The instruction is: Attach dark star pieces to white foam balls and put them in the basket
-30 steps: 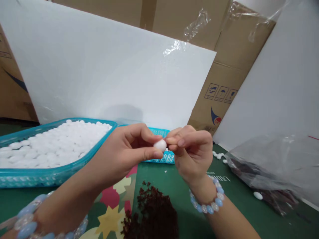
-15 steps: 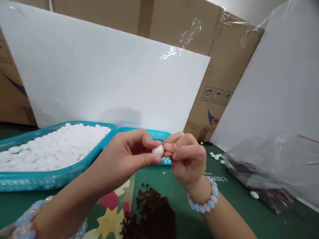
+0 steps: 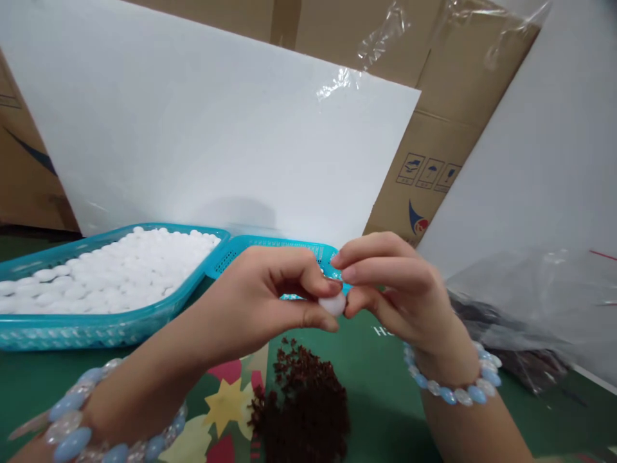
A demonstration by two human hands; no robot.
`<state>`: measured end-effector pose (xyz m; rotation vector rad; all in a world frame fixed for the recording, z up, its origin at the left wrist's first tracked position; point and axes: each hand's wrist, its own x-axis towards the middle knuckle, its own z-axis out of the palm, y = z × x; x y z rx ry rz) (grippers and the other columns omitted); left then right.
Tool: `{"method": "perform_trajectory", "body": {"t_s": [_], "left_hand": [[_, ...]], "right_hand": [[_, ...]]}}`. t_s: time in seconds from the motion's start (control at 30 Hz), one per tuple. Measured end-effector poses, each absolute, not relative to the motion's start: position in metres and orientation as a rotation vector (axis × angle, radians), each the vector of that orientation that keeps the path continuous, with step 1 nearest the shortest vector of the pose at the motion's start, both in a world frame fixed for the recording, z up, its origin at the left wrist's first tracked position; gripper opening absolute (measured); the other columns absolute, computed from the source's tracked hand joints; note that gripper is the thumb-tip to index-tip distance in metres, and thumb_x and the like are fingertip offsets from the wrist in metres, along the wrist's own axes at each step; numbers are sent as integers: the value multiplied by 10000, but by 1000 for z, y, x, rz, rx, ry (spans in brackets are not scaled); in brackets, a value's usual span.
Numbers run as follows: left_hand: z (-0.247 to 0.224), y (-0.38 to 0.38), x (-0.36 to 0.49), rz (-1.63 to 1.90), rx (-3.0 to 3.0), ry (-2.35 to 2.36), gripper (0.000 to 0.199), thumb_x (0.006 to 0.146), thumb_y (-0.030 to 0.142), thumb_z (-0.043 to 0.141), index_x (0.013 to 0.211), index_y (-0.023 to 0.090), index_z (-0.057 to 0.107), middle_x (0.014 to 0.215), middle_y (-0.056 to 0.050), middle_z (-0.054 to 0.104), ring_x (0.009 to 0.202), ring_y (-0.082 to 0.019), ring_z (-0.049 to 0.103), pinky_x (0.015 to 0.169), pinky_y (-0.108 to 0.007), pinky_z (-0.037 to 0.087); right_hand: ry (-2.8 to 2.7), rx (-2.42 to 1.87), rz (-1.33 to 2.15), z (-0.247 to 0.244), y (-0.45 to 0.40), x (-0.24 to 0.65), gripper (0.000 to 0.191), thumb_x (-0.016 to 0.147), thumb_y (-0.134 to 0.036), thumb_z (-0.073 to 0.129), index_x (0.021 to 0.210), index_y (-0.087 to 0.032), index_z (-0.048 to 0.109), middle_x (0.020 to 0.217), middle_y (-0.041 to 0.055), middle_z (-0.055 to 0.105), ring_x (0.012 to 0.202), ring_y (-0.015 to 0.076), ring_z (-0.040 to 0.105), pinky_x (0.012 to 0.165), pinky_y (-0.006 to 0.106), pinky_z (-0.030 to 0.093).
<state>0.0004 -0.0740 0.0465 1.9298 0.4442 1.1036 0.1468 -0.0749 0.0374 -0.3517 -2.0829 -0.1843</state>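
Note:
My left hand [image 3: 274,292] pinches a small white egg-shaped piece [image 3: 333,303] between thumb and fingers, above the green table. Close on its right is my right hand [image 3: 400,283], fingers stretched and apart, the thumb tip at or near the piece's edge. Whether that thumb touches it I cannot tell. Below the hands lies a heap of dark reddish-brown crumbly bits [image 3: 308,405]. To the left, many similar white pieces [image 3: 139,270] fill a blue plastic basket [image 3: 183,297].
A second blue basket [image 3: 270,242] stands behind my hands, partly hidden. On the right lies a clear plastic bag [image 3: 525,308] with dark contents. A white board [image 3: 231,141] and cardboard boxes [image 3: 357,32] rise at the back. Patterned paper [image 3: 226,405] lies near the front.
My right fingers have loosened from a pinch beside the white piece and spread apart, with the hand tilted outward. My left hand, still pinching the piece, has shifted slightly right and down in view.

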Motion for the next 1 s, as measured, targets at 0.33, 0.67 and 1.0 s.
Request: {"method": "perform_trajectory", "body": {"t_s": [0.33,0.67,1.0], "left_hand": [[40,-69,0,1087,1687,374,235,568,93,541,723,270,551,527,98,563,499,-38,528,470,-100,431],[38,-62,-1,1301,1514,365,157,501,47,568,502,203,558,465,96,571,426,-32,504,410,-83,421],[50,-57,-29,1199,1968,806,111,565,217,535,634,274,600,584,73,609,553,-81,543,517,-140,439]], "right_hand": [[-1858,-142,-76,31,-65,144,100,681,-136,485,742,-205,446,699,-27,435,614,42,448,521,127,412],[-1831,-286,-139,25,-62,128,123,669,-167,504,789,-182,480,748,-6,505,706,52,487,644,143,425],[-1821,-350,-70,27,-63,127,109,708,-141,437,773,-165,520,740,-8,564,684,52,504,587,140,431]]}}
